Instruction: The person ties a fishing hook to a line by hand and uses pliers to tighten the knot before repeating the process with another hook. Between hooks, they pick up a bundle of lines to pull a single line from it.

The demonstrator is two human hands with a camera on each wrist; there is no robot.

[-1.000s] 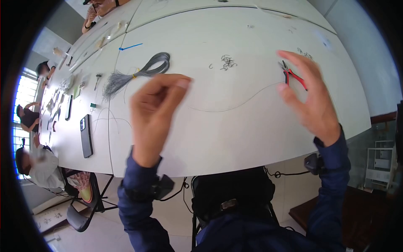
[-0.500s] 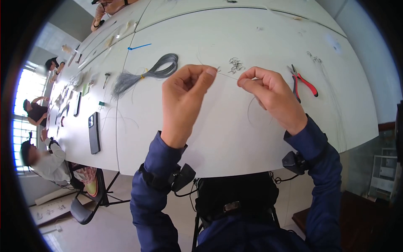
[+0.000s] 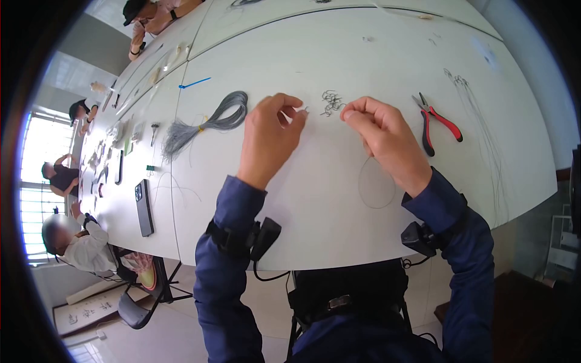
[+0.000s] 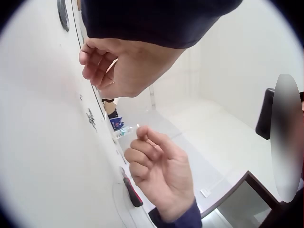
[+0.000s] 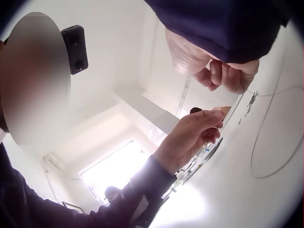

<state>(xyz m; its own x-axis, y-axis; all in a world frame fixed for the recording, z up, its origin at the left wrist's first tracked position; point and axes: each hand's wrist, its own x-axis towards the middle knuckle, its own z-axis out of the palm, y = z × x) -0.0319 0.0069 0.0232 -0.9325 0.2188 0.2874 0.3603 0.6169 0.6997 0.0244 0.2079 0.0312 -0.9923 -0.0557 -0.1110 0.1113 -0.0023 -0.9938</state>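
broadly, a white desk (image 3: 290, 230) stretched beneath 2 hands. the right hand (image 3: 384, 136) had its thumb and forefinger pinched on a thin line (image 5: 259, 176); the left hand (image 3: 272, 136) faced it, well apart, thumb and forefinger curved toward each other, though whether anything sat between them could not be told. a bundle of grey strands (image 3: 225, 113) lay to the left of the left hand, looped at 1 end and frayed at the other. to the right of the right hand lay red-and-black pliers (image 3: 428, 124), jaws parted. a dark phone (image 3: 144, 209) rested farther left. the line curved in a loop below the right hand. between the hands, slightly beyond them, sat a heap of small dark hooks (image 3: 331, 103), with 1 lone hook (image 5: 239, 121) near it, toward the left hand.
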